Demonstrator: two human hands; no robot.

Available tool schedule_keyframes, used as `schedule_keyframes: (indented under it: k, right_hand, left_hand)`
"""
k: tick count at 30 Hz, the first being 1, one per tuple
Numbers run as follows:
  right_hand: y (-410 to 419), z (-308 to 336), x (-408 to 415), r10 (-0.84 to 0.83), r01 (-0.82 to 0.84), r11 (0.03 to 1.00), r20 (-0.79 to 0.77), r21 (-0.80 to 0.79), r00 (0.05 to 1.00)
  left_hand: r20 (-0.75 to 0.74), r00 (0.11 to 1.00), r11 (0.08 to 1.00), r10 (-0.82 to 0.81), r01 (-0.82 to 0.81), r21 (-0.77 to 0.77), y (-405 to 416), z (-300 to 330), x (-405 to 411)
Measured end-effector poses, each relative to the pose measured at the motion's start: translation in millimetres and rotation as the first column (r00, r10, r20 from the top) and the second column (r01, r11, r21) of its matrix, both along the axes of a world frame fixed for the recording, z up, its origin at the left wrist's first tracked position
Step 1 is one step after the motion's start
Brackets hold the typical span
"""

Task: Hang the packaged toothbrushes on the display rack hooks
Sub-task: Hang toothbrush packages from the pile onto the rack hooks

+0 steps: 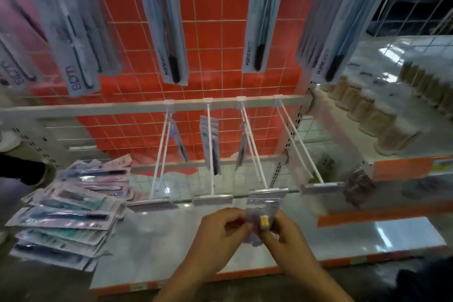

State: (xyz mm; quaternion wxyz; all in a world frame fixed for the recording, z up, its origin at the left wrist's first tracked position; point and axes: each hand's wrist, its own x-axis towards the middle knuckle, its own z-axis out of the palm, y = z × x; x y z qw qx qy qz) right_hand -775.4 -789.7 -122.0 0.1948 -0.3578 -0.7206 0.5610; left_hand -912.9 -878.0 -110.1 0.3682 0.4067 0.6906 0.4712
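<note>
Fingers: both sets are curled onto one packaged toothbrush (262, 216); on my feed the left hand (221, 233) pinches its left edge and the right hand (285, 234) pinches its right edge, thumbs toward the middle.
Grid panel: I see a red wire-grid back wall (208, 32) filling the upper centre, with a pale crossbar (147, 107) running across it.
Shelf: a glossy light shelf (171, 240) with an orange front edge lies under the hands.
Upper row: long toothbrush packs (163, 20) hang down from above the frame, motion-blurred, lettering readable only in part.
Loose stack: a fanned heap of toothbrush packages (73, 211) lies flat on the shelf's left end, well apart from the hands.
Hooks: four white double-wire hooks (212, 149) reach forward from the crossbar, each ending in a label strip (212, 199).
Hung stock: I make out a few packs (211, 140) far back on the three left hooks; the rightmost hook looks bare.
Held pack: its top edge sits just below the label strip of the third hook (255, 152) from the left; I cannot tell whether the two touch. Its lower part shows a yellow patch (264, 221) between the thumbs.
Side shelf: rows of tan cylindrical containers (382, 115) stand on the right, blurred.
</note>
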Motion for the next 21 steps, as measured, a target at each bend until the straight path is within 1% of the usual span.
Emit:
schedule_keyframes:
  k: [5,9,13,15,17,21]
  right_hand:
    - [0.7,-35.8,0.5,0.050,-0.031,0.990,-0.141,0.136,0.989]
    - [3.3,-89.5,0.0,0.067,-0.018,0.967,-0.185,0.256,0.980]
    - [16.2,-135.5,-8.2,0.108,-0.014,0.946,-0.275,0.324,0.955]
    - [24.4,-150.8,-14.2,0.112,0.019,0.940,-0.360,0.341,0.926]
    - [33.5,-160.5,-19.5,0.145,0.035,0.932,-0.462,0.360,0.875]
    - [47.8,-168.9,-27.2,0.240,0.039,0.904,-0.583,0.425,0.777]
  left_hand:
    - [-0.141,0.989,0.986,-0.034,0.057,0.158,-0.6,-45.8,-8.6]
    - [-0.157,0.988,0.950,-0.004,0.053,0.309,0.3,-92.5,-10.4]
    - [-0.209,0.977,0.917,0.052,0.036,0.397,15.1,-135.9,-15.9]
    - [-0.211,0.976,0.886,0.061,0.044,0.462,25.0,-149.3,-18.3]
    - [-0.201,0.978,0.845,0.050,0.066,0.530,34.4,-157.6,-20.4]
    - [-0.246,0.968,0.766,0.051,0.120,0.632,45.3,-162.0,-17.1]
